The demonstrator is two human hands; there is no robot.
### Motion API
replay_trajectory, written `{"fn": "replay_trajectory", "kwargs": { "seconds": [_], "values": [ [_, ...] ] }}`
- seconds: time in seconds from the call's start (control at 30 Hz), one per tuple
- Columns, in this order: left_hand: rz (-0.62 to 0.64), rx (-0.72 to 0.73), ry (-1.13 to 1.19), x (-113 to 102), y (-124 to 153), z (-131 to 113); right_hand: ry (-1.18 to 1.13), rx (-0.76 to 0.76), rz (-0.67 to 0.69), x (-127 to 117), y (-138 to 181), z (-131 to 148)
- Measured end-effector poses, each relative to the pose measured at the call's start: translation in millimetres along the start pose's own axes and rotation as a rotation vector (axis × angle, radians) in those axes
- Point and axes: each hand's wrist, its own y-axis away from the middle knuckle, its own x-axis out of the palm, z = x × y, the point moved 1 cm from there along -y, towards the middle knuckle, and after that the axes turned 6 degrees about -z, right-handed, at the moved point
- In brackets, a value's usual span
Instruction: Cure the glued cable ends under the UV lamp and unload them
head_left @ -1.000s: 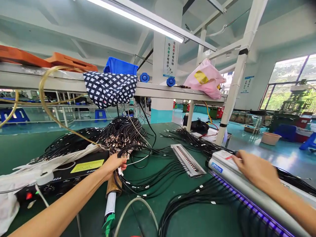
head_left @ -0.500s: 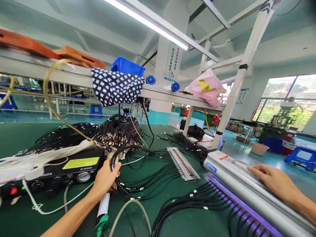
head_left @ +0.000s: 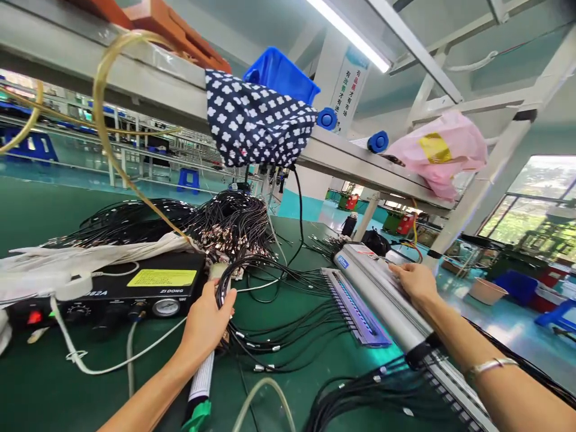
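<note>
Cables [head_left: 270, 336] clutter the green mat [head_left: 54, 402]; left foreground open.
</note>
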Motion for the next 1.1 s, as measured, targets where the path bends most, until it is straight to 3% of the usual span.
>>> {"fn": "replay_trajectory", "kwargs": {
  "seconds": [0.13, 0.27, 0.7, 1.1],
  "values": [
    [-0.009, 0.014, 0.032, 3.9, 2.7, 6.2, 0.033, 0.028, 0.059, 28.6, -4.7, 33.7],
    [-0.018, 0.015, 0.063, 6.1, 5.7, 8.6, 0.061, 0.046, 0.108, 43.7, -4.7, 49.5],
    [-0.029, 0.014, 0.068, 6.2, 5.7, 6.9, 0.048, 0.132, 0.121, 58.8, -7.3, 50.9],
    [-0.031, 0.029, -0.004, 6.5, 3.0, 6.7, 0.019, 0.123, 0.074, 68.9, -8.7, 52.8]
  ]
}}
